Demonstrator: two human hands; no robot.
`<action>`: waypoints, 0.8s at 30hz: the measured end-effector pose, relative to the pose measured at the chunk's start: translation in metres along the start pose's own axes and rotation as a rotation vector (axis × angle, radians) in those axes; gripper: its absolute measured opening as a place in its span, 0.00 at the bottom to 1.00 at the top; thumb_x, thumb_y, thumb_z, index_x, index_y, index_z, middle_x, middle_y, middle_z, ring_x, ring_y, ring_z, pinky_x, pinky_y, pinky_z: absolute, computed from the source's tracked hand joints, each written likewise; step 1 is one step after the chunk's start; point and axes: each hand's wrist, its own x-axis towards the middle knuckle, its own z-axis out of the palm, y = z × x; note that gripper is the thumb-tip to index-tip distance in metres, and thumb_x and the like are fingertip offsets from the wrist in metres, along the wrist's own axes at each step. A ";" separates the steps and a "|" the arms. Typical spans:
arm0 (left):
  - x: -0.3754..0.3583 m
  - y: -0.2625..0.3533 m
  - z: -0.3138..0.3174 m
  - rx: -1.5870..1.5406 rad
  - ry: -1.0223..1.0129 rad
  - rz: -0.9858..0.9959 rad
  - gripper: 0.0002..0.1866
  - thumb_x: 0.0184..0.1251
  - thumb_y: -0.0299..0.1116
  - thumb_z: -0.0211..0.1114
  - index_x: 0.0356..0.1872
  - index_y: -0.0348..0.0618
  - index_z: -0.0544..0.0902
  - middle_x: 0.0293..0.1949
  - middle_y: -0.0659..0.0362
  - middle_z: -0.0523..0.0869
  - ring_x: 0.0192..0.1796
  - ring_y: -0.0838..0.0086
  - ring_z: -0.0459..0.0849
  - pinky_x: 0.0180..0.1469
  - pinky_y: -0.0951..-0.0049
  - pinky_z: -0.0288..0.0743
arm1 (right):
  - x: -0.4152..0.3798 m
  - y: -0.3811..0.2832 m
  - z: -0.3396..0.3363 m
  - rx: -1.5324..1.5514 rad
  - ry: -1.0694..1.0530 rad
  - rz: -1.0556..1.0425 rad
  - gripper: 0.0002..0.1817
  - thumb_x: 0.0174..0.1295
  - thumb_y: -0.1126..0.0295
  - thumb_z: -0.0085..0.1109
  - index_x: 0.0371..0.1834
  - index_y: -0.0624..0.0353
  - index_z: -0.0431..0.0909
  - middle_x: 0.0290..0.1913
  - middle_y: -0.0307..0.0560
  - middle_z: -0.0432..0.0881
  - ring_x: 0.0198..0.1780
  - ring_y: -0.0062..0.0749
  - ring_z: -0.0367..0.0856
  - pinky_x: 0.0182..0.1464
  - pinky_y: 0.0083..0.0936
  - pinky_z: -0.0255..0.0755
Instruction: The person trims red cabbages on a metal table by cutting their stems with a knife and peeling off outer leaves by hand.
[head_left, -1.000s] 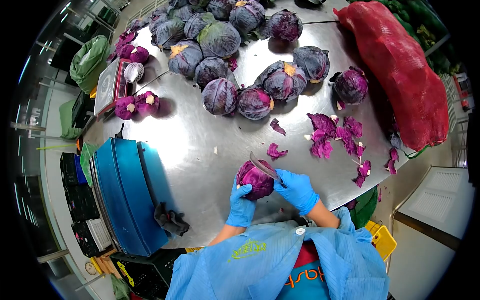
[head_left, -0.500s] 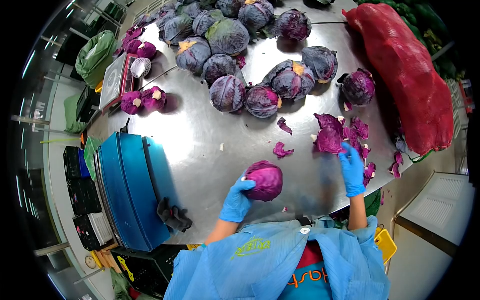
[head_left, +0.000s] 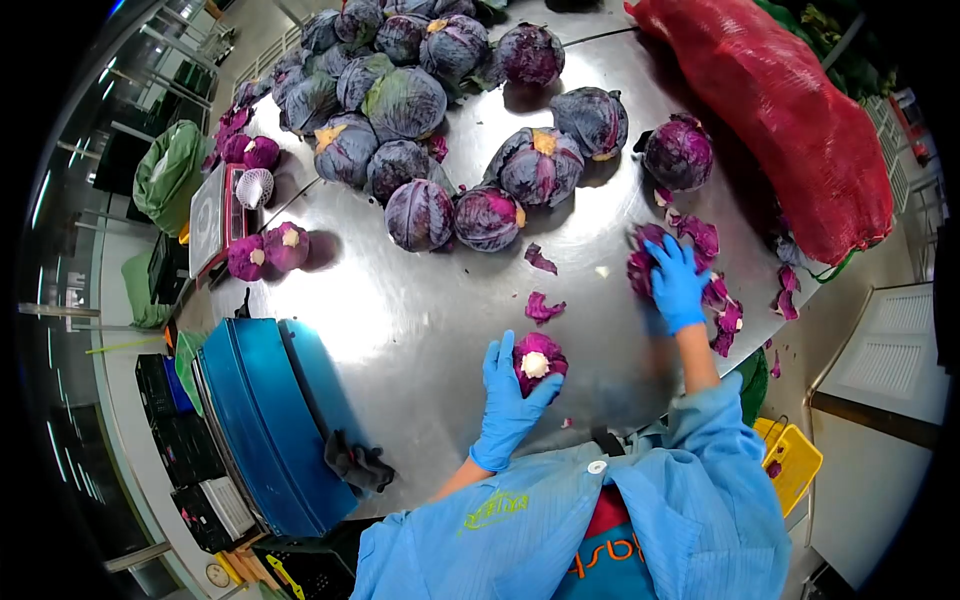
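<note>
Cabbage (head_left: 540, 364), red and peeled, has turned so that its pale cut stem faces my camera; it sits close to the near edge of the tabletop (head_left: 390, 330), against my left hand (head_left: 508, 405). I have that hand opened out, fingers up the cabbage's left side and thumb along its lower edge; I cannot tell whether it bears the full weight. My right hand (head_left: 680, 285) has moved further onto the loose purple leaves (head_left: 640, 270), fingers spread over them, though I cannot tell how firmly they grip. To me this means that the cabbage depends on the left hand alone, while the right is busy with the leaves.

Between the hands and the untrimmed cabbages (head_left: 405, 103) lies a single torn leaf (head_left: 543, 308). Farther left, two trimmed cabbages (head_left: 287, 246) stand beside the scale (head_left: 208, 222). A blue bin (head_left: 270, 430) flanks the left side, and a red mesh sack (head_left: 790, 130) lies to the right.
</note>
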 end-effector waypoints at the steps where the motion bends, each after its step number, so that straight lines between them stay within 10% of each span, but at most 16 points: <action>1: 0.000 0.015 -0.008 0.103 -0.022 0.048 0.59 0.43 0.48 0.83 0.74 0.37 0.56 0.67 0.39 0.61 0.68 0.49 0.64 0.70 0.56 0.61 | -0.013 0.012 -0.008 -0.003 -0.004 0.030 0.28 0.62 0.66 0.54 0.67 0.29 0.71 0.74 0.40 0.65 0.76 0.52 0.57 0.68 0.80 0.33; 8: 0.025 0.022 -0.005 0.062 -0.068 0.122 0.50 0.42 0.45 0.82 0.64 0.33 0.64 0.61 0.42 0.66 0.62 0.53 0.69 0.66 0.57 0.65 | -0.147 0.133 -0.042 -0.111 -0.022 0.316 0.35 0.60 0.68 0.55 0.73 0.29 0.65 0.78 0.41 0.58 0.76 0.56 0.55 0.71 0.72 0.38; 11: 0.036 0.032 -0.006 0.152 -0.097 0.167 0.47 0.40 0.44 0.81 0.61 0.32 0.67 0.58 0.42 0.71 0.61 0.51 0.70 0.65 0.55 0.66 | -0.175 0.123 -0.066 -0.616 0.067 0.394 0.36 0.61 0.69 0.55 0.75 0.28 0.63 0.76 0.46 0.61 0.75 0.57 0.57 0.71 0.67 0.46; 14: 0.046 0.037 -0.004 0.160 -0.176 0.106 0.46 0.40 0.45 0.80 0.60 0.31 0.69 0.56 0.41 0.74 0.59 0.49 0.74 0.61 0.55 0.70 | -0.165 0.101 -0.066 0.003 0.324 0.039 0.33 0.62 0.67 0.56 0.74 0.37 0.66 0.67 0.51 0.73 0.67 0.53 0.71 0.67 0.49 0.63; 16: 0.055 0.038 -0.002 0.133 -0.183 0.065 0.41 0.40 0.43 0.80 0.56 0.34 0.73 0.51 0.45 0.78 0.52 0.57 0.81 0.56 0.59 0.76 | -0.159 0.021 -0.075 0.616 -0.077 0.252 0.23 0.66 0.61 0.56 0.65 0.48 0.75 0.53 0.55 0.82 0.52 0.50 0.83 0.54 0.37 0.76; 20: 0.068 0.053 -0.009 0.197 -0.213 0.003 0.35 0.39 0.44 0.80 0.49 0.36 0.77 0.48 0.46 0.81 0.49 0.58 0.83 0.52 0.61 0.78 | -0.144 -0.056 -0.014 0.366 -0.135 -0.193 0.20 0.68 0.48 0.55 0.31 0.53 0.78 0.29 0.52 0.82 0.31 0.51 0.82 0.32 0.42 0.75; 24: 0.078 0.071 -0.019 0.168 -0.347 -0.013 0.32 0.39 0.46 0.80 0.43 0.34 0.80 0.41 0.46 0.84 0.46 0.58 0.84 0.49 0.61 0.77 | -0.133 -0.086 -0.005 0.421 -0.119 -0.313 0.23 0.68 0.46 0.54 0.24 0.53 0.75 0.24 0.50 0.79 0.27 0.50 0.79 0.29 0.42 0.73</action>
